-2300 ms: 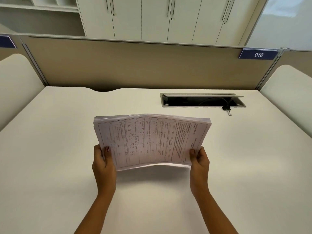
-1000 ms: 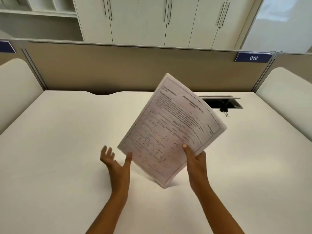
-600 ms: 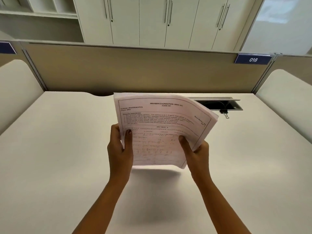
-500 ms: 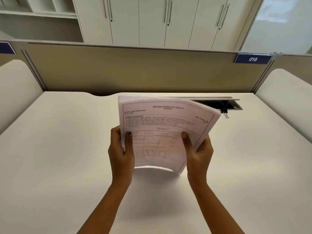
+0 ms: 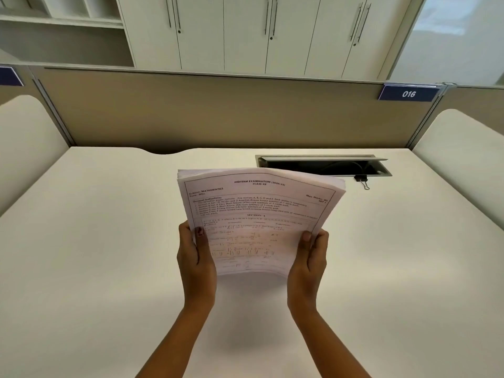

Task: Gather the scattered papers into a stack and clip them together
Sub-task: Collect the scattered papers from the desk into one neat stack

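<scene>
A stack of printed exam papers (image 5: 259,211) is held upright above the white desk (image 5: 95,255), its top edge tilted away from me. My left hand (image 5: 195,257) grips the stack's lower left edge, thumb on the front sheet. My right hand (image 5: 309,264) grips the lower right edge the same way. A small black binder clip (image 5: 362,180) lies on the desk to the right of the stack, beside the cable slot, apart from both hands.
An open cable slot (image 5: 321,166) is sunk into the desk at the back right. A beige partition (image 5: 218,110) with a blue "016" tag (image 5: 408,93) closes the back. Curved side panels (image 5: 461,159) flank the desk. Cabinets stand behind.
The stack was turned from landscape to portrait: my left hand let go for a moment, then took hold again. It now stands squarer and slightly lower, held by both hands.
</scene>
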`<act>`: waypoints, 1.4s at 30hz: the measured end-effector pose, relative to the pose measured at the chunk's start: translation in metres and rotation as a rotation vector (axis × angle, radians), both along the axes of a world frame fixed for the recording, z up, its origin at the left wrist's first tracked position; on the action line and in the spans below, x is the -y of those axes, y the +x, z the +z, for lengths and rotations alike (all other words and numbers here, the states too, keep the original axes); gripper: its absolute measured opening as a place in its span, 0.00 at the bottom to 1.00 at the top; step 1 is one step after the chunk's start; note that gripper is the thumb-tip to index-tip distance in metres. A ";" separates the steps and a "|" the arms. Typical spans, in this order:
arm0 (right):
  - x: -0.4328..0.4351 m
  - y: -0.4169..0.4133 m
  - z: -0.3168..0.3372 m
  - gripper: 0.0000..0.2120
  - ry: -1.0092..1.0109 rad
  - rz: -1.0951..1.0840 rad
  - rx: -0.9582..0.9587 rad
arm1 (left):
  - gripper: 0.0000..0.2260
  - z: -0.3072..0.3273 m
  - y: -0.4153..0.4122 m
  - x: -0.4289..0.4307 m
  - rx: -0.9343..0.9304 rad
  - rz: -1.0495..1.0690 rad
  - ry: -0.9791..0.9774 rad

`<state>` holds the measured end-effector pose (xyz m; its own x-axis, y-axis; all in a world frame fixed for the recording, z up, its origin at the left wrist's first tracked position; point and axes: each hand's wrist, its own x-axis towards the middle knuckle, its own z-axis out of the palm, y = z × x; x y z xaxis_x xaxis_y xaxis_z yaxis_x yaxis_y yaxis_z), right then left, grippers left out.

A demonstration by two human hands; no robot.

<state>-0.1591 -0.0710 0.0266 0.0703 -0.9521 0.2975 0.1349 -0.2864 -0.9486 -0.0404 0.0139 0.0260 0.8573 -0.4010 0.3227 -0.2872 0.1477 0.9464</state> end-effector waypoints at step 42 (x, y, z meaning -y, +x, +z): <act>0.007 -0.027 -0.056 0.09 0.213 0.150 -0.465 | 0.11 -0.037 0.010 -0.016 0.056 0.097 0.541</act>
